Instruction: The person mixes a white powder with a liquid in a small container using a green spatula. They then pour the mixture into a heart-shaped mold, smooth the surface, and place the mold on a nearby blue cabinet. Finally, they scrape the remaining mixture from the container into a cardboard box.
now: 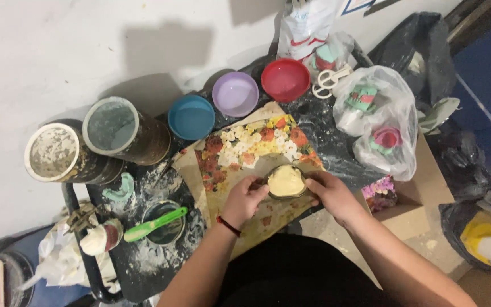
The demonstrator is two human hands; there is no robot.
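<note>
Cream-coloured paste fills a small round mould [286, 182] clasped between the left hand [246, 199] and right hand [331, 195], fingers curled shut around its rim. Under the grip lies a floral sheet [245, 149]. This looks like the filling-and-levelling step; next calls for steady, even pressure.

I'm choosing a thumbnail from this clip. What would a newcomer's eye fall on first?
Most likely the small round mould filled with pale cream paste at the centre, gripped by the left hand and right hand over a flowered sheet. Next, the row of blue bowl, purple bowl and red bowl behind it.
</note>
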